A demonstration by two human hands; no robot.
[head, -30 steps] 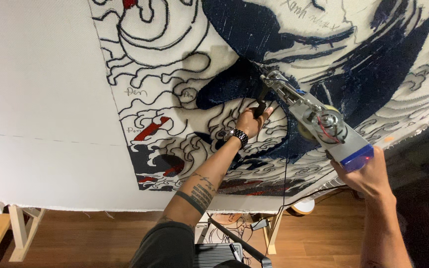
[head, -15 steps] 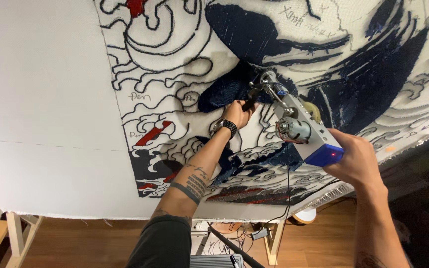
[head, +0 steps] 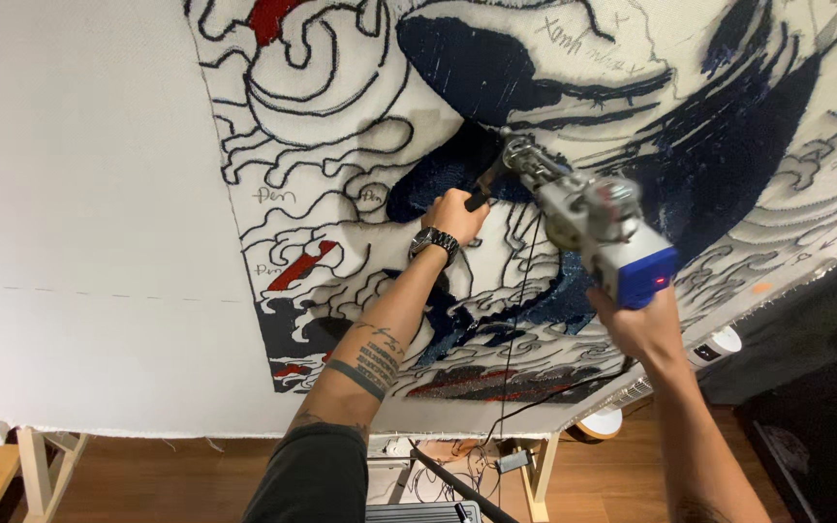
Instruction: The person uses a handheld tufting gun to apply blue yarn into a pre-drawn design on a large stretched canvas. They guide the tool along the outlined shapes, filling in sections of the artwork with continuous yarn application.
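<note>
**Tufting gun pressed to the dark blue patch, both hands gripping**

Head view, now: stretched white cloth (head: pixel 79 194) on a wooden frame (head: pixel 36 465), printed with black outlines, partly filled in red and dark blue pile. Tufting gun (head: pixel 583 218) held slantwise against the cloth, its needle end touching the dark blue patch (head: pixel 438 179) near the middle of the design. Left hand (head: pixel 455 213) clenched around the black front handle just below the needle end, wristwatch (head: pixel 435 242) on the wrist, tattooed forearm reaching up from below. Right hand (head: pixel 636 324) wrapped around the rear grip under the blue housing of the gun, fingers mostly hidden behind it. Thin yarn strand (head: pixel 520 320) hanging from the gun down toward the floor; dark cable (head: pixel 554 392) trailing off below the cloth edge.

Against the two earlier head views: gun shifted leftward and a little upward across the design, needle end now at the right edge of the dark patch rather than lower among the wave outlines. Same grip throughout, neither hand let go. Judged from that: a steady pass of filling in progress, dark blue area being extended, much outlined cloth at left yet unfilled.
</note>
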